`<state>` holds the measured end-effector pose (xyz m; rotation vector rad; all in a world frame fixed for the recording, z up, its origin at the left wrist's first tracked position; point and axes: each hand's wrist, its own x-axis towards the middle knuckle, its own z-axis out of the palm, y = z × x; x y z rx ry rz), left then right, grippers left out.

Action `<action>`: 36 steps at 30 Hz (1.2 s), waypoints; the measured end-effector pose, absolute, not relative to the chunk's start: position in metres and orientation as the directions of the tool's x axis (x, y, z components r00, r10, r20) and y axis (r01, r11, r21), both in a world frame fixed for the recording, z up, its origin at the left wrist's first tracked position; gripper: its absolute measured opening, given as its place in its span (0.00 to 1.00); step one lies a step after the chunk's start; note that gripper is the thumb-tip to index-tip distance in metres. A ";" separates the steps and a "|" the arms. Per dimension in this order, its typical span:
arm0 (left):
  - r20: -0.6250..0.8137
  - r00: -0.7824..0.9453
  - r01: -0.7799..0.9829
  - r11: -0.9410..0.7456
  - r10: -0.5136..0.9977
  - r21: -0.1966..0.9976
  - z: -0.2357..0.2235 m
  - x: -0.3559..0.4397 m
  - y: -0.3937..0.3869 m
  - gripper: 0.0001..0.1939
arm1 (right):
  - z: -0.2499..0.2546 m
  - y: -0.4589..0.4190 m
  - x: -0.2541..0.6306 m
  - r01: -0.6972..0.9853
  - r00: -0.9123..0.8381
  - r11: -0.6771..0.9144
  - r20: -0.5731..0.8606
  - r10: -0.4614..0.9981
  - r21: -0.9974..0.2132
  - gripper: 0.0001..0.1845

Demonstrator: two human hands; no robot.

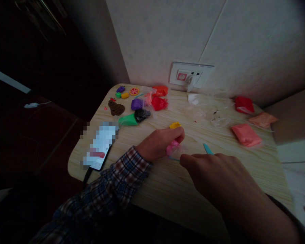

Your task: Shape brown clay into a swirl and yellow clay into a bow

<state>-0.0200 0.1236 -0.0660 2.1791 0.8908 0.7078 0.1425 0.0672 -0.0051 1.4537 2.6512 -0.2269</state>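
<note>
My left hand (165,140) is closed around a small plastic packet of pink modelling clay (173,148) above the table's middle. In my right hand (208,169) is a thin blue clay tool (174,159), its far end reaching the pink packet; whether it is inside cannot be made out. Just beyond my left fingers lies a yellow piece of clay (175,125). A second teal tool (207,148), flat-bladed, rests on the table behind my right hand and is partly hidden by it.
On the wooden table (162,189), a lit phone (101,145) with a cable lies left. Behind it are brown coiled clay (116,107), a green packet (127,119), a black packet (141,115) and a red packet (159,103). A salmon packet (246,134) lies right. A wall socket (191,75) holds a plug.
</note>
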 end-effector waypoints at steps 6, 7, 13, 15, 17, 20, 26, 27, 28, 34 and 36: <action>0.287 0.522 0.382 -0.521 0.803 0.763 -0.058 -0.030 0.128 0.06 | -0.016 0.065 0.152 0.860 -0.508 0.508 -0.184 0.842 -0.050 0.12; 0.301 0.492 0.386 -0.515 0.817 0.765 -0.056 -0.032 0.129 0.06 | -0.018 0.065 0.154 0.858 -0.510 0.512 -0.188 0.839 -0.042 0.12; 0.395 0.374 0.350 -0.522 0.839 0.778 -0.052 -0.041 0.133 0.09 | -0.028 0.064 0.156 0.857 -0.493 0.480 -0.030 0.869 -0.185 0.10; 0.445 0.286 0.297 -0.520 0.849 0.801 -0.054 -0.042 0.134 0.10 | -0.033 0.063 0.149 0.816 -0.535 0.508 -0.027 0.845 -0.276 0.14; 0.474 0.205 0.246 -0.514 0.856 0.822 -0.055 -0.044 0.135 0.11 | -0.039 0.062 0.138 0.781 -0.574 0.519 -0.074 0.815 -0.348 0.20; 0.491 0.171 0.212 -0.519 0.854 0.828 -0.055 -0.047 0.135 0.15 | -0.051 0.060 0.117 0.753 -0.592 0.492 -0.125 0.796 -0.436 0.18; 0.427 0.267 0.215 -0.486 0.864 0.847 -0.055 -0.050 0.130 0.31 | -0.066 0.061 0.093 0.755 -0.574 0.440 -0.167 0.802 -0.485 0.10; 0.417 0.284 0.206 -0.479 0.864 0.853 -0.055 -0.051 0.129 0.32 | -0.067 0.061 0.095 0.755 -0.564 0.430 -0.155 0.811 -0.496 0.10; 0.406 0.300 0.196 -0.472 0.863 0.860 -0.055 -0.051 0.129 0.34 | -0.067 0.062 0.098 0.746 -0.551 0.415 -0.134 0.824 -0.520 0.10; 0.352 0.337 0.129 -0.413 0.873 0.901 -0.050 -0.047 0.130 0.36 | -0.049 0.075 0.143 0.615 -0.292 0.233 0.056 0.955 -0.753 0.08; 0.372 0.355 0.105 -0.431 0.858 0.896 -0.050 -0.045 0.130 0.33 | -0.039 0.078 0.156 0.583 -0.177 0.166 0.075 0.981 -0.795 0.10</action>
